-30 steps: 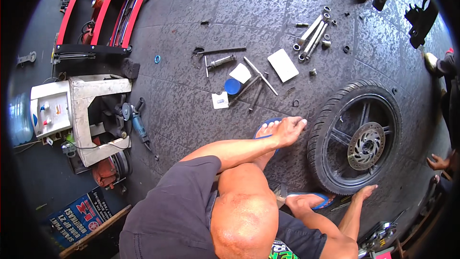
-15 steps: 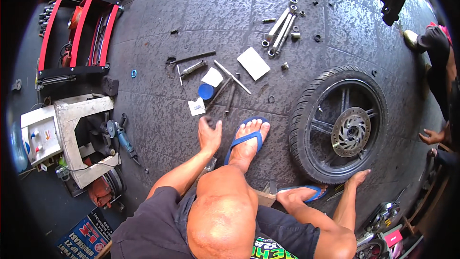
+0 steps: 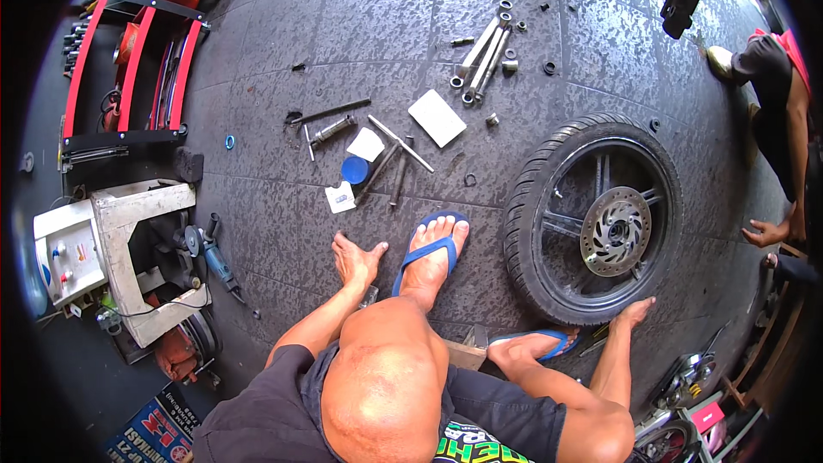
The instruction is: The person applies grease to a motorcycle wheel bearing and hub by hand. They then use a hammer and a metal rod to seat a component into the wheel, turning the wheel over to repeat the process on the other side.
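Note:
My left hand (image 3: pixel 356 259) is open just above the floor, fingers apart and holding nothing, left of my sandalled foot. Beyond its fingertips lie a small white card (image 3: pixel 340 199), a round blue lid (image 3: pixel 355 170) and a white paper piece (image 3: pixel 366 145). To the right is a black motorcycle wheel (image 3: pixel 515 236) with a drilled brake disc (image 3: pixel 615 231). My right hand (image 3: pixel 636 312) grips the near rim of its tyre; some of its fingers are hidden against the rubber.
Several spanners (image 3: pixel 490 56), a T-handle tool (image 3: pixel 333 129), long bolts (image 3: pixel 400 173) and a white box (image 3: pixel 437 118) lie ahead. At left are an angle grinder (image 3: pixel 216 261), a white stand (image 3: pixel 141 206) and a red tool rack (image 3: pixel 133 69). A person's hand (image 3: pixel 765 233) is at far right.
My left hand has drawn slightly back from the white card, and its fingers have spread. My right hand stays at the tyre. The whole view has shifted a little.

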Tool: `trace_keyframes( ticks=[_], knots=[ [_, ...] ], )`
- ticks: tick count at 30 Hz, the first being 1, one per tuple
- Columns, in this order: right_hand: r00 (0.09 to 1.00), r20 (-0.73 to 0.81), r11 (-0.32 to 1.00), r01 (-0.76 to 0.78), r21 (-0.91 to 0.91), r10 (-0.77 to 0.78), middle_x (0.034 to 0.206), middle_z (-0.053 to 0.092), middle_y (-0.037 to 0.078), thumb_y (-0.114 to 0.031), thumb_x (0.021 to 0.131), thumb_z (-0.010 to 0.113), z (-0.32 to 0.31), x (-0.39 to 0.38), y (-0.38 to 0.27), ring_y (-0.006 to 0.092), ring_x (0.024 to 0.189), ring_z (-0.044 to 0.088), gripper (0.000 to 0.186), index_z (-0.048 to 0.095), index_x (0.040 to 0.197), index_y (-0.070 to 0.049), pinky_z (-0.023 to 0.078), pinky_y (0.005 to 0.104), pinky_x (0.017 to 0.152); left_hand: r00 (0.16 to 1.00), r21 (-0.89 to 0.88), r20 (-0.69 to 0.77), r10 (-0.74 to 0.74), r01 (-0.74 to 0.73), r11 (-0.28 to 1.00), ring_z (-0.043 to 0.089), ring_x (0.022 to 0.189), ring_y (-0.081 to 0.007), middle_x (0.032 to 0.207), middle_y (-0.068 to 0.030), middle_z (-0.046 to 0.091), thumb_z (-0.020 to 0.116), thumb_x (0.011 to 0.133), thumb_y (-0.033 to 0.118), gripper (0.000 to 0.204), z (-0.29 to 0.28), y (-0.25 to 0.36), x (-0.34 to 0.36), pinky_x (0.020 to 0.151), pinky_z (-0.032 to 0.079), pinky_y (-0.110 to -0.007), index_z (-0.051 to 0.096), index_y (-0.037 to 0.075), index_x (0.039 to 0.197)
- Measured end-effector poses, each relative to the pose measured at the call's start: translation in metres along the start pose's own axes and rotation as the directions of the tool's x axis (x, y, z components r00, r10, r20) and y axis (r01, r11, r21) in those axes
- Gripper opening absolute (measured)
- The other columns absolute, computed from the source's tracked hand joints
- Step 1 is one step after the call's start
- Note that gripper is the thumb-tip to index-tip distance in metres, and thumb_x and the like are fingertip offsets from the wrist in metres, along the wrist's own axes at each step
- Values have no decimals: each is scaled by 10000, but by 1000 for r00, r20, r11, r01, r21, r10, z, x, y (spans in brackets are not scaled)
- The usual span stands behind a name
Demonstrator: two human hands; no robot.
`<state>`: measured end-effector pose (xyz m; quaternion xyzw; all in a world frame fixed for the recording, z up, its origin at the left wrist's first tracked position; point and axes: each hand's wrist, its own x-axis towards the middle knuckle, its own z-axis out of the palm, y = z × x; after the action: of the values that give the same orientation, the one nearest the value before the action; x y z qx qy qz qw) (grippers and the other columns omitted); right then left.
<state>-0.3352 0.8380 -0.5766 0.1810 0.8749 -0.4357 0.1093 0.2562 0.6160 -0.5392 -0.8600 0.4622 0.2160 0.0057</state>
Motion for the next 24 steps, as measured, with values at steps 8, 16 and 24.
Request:
trace_keyframes(
  ticks=[8, 16, 24],
  knots=[
    [998, 65, 999, 21, 42, -23, 1633, 278, 209, -582, 1047, 309, 0, 5, 1, 364, 1480, 325, 816, 285, 1546, 63, 259, 408, 1211, 805, -156, -144, 575, -592, 791, 548, 1112, -394, 1126, -202, 567, 760, 830, 234, 422, -13, 65, 20, 947, 441, -486, 602, 21, 1158],
    [753, 31, 671, 603, -432, -657, 1358, 557, 315, -424, 1074, 388, -7, 5, -80, 441, 1275, 523, 603, 515, 1375, 83, 408, 473, 1088, 595, 206, -59, 801, -778, 593, 470, 1284, -417, 1364, -218, 506, 816, 771, 312, 611, 4, 240, 89, 1058, 418, -508, 592, 14, 1255],
    [96, 809, 380, 910, 165, -581, 1162, 666, 169, -71, 931, 620, 54, -190, -198, 268, 1075, 641, 316, 640, 1237, 6, 485, 362, 979, 617, -250, -169, 769, -781, 572, 684, 873, -334, 1016, -196, 697, 577, 929, 183, 264, -25, 239, 115, 803, 570, -419, 676, -27, 1055]
  ],
)
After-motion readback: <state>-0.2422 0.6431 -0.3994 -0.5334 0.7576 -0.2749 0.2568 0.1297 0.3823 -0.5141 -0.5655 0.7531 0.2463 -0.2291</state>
